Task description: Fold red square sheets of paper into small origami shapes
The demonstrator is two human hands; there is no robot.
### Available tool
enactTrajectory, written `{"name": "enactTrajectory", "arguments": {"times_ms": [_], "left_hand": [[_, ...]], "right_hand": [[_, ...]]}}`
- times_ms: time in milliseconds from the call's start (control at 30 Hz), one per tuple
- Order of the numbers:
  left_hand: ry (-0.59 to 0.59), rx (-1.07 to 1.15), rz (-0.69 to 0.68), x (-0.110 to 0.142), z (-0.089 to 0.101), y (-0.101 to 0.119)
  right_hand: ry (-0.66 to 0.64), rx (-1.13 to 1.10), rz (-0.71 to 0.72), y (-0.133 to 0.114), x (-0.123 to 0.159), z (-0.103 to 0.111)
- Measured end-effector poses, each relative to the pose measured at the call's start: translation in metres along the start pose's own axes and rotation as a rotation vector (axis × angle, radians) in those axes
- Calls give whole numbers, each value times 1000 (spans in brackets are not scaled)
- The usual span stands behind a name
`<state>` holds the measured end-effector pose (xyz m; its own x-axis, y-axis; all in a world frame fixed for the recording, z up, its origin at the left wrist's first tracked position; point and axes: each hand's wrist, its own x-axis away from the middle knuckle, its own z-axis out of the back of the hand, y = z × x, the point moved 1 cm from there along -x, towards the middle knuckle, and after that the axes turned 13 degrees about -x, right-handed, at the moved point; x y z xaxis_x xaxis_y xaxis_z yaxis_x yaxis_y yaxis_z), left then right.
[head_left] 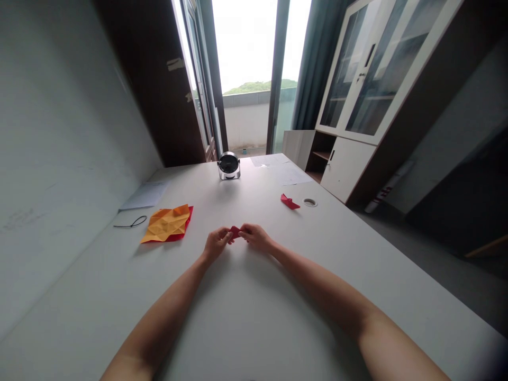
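A small folded piece of red paper [235, 232] is held between my two hands, over the middle of the white table [238, 317]. My left hand [216, 243] pinches its left end, and my right hand [255, 236] pinches its right end. Fingers cover both ends, so only the middle of the paper shows. Further right lies a red folded-paper boat shape [289, 201]. To the left, a creased orange sheet [166, 224] rests on a red sheet [189, 221].
A roll of tape [310, 202] lies beside the red boat shape. A small round fan-like device [229, 165] stands at the back. A black looped cord [130, 223] and white papers [144, 194] lie at left, near the wall. More papers [296, 175] lie at the far right.
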<state>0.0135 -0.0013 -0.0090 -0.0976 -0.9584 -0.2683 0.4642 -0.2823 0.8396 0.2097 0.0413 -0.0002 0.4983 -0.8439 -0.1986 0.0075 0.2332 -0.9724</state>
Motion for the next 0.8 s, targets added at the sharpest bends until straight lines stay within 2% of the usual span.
{"name": "enactTrajectory", "arguments": {"times_ms": [167, 467, 800], "left_hand": [[34, -52, 1, 1, 1, 1], [95, -57, -25, 0, 1, 1], [39, -29, -21, 0, -1, 0]], "right_hand": [[10, 48, -10, -3, 0, 0], [16, -4, -19, 1, -1, 2], [-12, 51, 3, 4, -1, 2]]}}
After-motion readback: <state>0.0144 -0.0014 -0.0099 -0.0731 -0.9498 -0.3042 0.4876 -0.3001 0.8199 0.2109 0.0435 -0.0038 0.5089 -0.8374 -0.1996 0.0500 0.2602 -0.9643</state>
